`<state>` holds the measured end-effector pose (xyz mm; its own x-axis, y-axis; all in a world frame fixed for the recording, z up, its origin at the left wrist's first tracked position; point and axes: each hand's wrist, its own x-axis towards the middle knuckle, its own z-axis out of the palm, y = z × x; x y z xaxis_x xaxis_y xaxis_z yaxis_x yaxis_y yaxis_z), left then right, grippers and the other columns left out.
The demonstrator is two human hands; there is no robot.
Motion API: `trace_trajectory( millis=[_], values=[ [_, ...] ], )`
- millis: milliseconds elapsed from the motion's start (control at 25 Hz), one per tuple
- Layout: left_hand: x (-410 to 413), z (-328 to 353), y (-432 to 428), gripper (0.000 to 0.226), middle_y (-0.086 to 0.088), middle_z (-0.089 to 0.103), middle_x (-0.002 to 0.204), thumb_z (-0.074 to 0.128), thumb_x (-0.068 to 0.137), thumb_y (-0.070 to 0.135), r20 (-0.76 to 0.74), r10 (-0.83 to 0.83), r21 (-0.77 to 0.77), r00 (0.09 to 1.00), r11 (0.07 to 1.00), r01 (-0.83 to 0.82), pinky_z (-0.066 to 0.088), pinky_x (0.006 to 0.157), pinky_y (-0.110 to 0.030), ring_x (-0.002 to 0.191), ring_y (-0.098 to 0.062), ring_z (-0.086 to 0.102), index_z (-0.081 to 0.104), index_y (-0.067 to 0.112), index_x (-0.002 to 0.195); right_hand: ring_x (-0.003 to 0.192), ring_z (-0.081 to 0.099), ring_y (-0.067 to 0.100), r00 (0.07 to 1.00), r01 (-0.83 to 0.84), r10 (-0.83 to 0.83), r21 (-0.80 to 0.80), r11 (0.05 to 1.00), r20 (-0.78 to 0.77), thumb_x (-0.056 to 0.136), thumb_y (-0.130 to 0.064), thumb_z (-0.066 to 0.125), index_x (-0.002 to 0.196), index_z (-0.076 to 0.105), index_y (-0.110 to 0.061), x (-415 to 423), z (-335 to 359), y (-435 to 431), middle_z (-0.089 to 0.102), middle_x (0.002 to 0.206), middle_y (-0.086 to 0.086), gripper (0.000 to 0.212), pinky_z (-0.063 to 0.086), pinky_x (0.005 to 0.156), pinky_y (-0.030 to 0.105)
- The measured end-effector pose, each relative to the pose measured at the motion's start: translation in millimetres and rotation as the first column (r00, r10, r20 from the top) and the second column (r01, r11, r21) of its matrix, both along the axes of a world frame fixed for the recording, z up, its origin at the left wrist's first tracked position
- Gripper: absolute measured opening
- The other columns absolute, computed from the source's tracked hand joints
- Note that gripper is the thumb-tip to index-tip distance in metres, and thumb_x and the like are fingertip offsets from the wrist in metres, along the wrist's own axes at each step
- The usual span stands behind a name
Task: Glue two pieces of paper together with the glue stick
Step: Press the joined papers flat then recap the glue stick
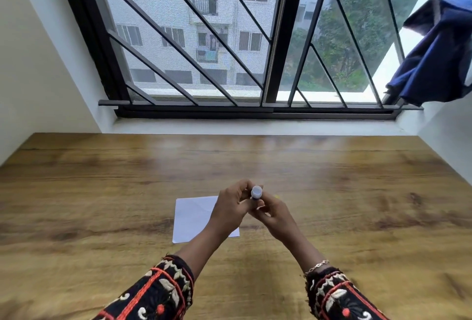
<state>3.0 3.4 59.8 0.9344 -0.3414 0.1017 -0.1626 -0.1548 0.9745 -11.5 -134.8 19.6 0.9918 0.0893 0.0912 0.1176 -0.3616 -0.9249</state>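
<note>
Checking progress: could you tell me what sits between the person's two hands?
In the head view, a white-capped cylindrical glue stick, gripped by the left hand and right hand.

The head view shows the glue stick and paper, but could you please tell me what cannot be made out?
- The glue stick, head view: only its white end shows; the left hand and right hand hide the rest, so capped or open is unclear.
- The paper, head view: the left hand and wrist cover its right part; one sheet or two, I cannot tell.
</note>
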Motion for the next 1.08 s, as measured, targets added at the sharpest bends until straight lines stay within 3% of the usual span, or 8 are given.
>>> trace_trajectory(
  millis=[120,280,440,560,720,920,1080],
  values=[
    [-1,-2,1,0.024,-0.003,0.073,0.084,0.068,0.079,0.000,-0.001,-0.014,-0.006,1.000,1.000,0.014,0.054,0.082,-0.026,0.101,0.000,0.066,0.058,0.021,0.071,0.067,0.055,-0.002,1.000,0.016,-0.015,-0.025,1.000,0.009,0.077,-0.003,0.063,0.091,0.066,-0.009,-3,1,-1,0.065,0.078,-0.002,0.016,0.043,0.064,0.013],
    [-8,-3,-3,0.008,-0.013,0.074,0.078,0.067,0.079,0.004,-0.012,0.001,-0.041,1.000,0.999,-0.002,0.055,0.072,-0.032,0.076,-0.014,0.070,0.060,0.006,0.078,0.065,0.053,0.002,0.997,0.072,-0.072,-0.008,0.997,0.034,0.069,-0.016,0.070,0.089,0.064,-0.013,-5,3,0,0.066,0.075,-0.006,0.021,0.042,0.061,0.013],
    [-8,1,-6,0.009,-0.001,0.072,0.069,0.067,0.074,0.010,-0.017,0.004,-0.022,1.000,1.000,-0.005,0.049,0.064,-0.021,0.065,-0.008,0.065,0.058,0.009,0.074,0.063,0.053,-0.001,0.994,0.108,-0.108,-0.030,0.994,0.002,0.066,-0.017,0.072,0.090,0.062,-0.015,-3,2,0,0.065,0.076,-0.010,0.026,0.042,0.060,0.016],
    [-5,3,-5,0.023,0.013,0.068,0.059,0.065,0.079,-0.001,-0.023,-0.002,0.007,1.000,1.000,0.002,0.047,0.059,-0.012,0.061,0.002,0.064,0.055,0.018,0.069,0.069,0.057,-0.002,0.999,0.048,-0.048,-0.001,0.999,-0.012,0.068,-0.019,0.068,0.092,0.059,-0.024,-2,3,-4,0.064,0.077,-0.015,0.026,0.047,0.066,0.019],
    [-1,2,-4,0.022,0.001,0.072,0.078,0.067,0.079,-0.001,-0.006,0.014,0.005,1.000,1.000,-0.014,0.055,0.072,-0.026,0.078,0.002,0.067,0.059,0.018,0.072,0.074,0.061,0.002,0.999,0.038,-0.038,-0.007,0.999,-0.013,0.072,-0.013,0.062,0.083,0.064,-0.033,-1,2,-7,0.068,0.074,-0.022,0.023,0.052,0.072,0.025],
    [-5,0,-8,0.019,-0.013,0.074,0.076,0.068,0.078,0.000,-0.017,0.053,-0.029,0.998,0.998,-0.053,0.056,0.067,-0.031,0.071,-0.015,0.071,0.060,0.016,0.072,0.071,0.060,-0.002,0.997,0.069,-0.068,-0.001,0.998,0.039,0.070,-0.002,0.071,0.090,0.066,-0.013,0,7,-5,0.069,0.081,-0.005,0.023,0.046,0.065,0.012],
    [-5,-1,-10,0.009,-0.013,0.072,0.072,0.068,0.078,-0.002,-0.037,0.085,-0.051,0.996,0.995,-0.087,0.054,0.060,-0.020,0.064,-0.007,0.068,0.061,0.004,0.076,0.067,0.058,0.013,0.990,0.125,-0.125,-0.003,0.992,0.059,0.064,-0.023,0.073,0.088,0.065,-0.010,0,2,-1,0.071,0.080,0.008,0.028,0.045,0.063,0.025]
  ],
)
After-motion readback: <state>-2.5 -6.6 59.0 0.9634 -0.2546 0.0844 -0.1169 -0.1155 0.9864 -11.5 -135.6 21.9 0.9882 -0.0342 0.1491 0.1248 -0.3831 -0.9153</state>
